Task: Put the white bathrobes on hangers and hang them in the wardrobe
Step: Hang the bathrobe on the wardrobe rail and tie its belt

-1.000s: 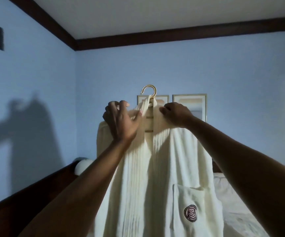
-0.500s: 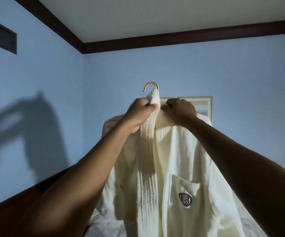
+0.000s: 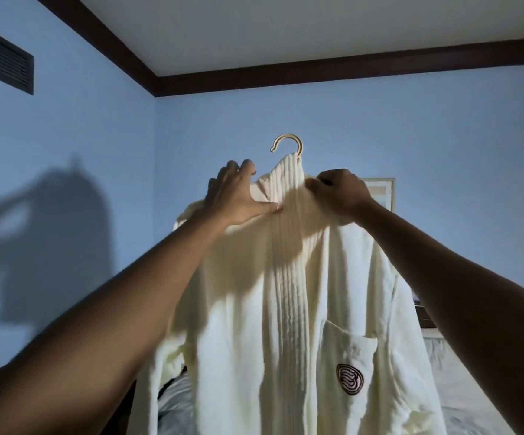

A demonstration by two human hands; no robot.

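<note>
A white bathrobe (image 3: 285,309) with a ribbed collar and a crest on its chest pocket hangs on a hanger held up in front of me. Only the hanger's gold hook (image 3: 289,146) shows above the collar; the rest is under the cloth. My left hand (image 3: 238,196) lies on the robe's left shoulder, thumb pressed against the ribbed collar, fingers reaching over the top. My right hand (image 3: 342,191) grips the collar on the right side with curled fingers. The wardrobe is not in sight.
Blue walls with dark wooden trim meet in the corner ahead. A framed picture (image 3: 380,193) hangs behind the robe. A bed with white linen (image 3: 474,372) lies below, and a vent grille (image 3: 0,62) sits high on the left wall.
The robe's collar has been drawn together over the hanger and the front closed. My left hand slid out to the left shoulder and spread. The robe now sits higher and closer.
</note>
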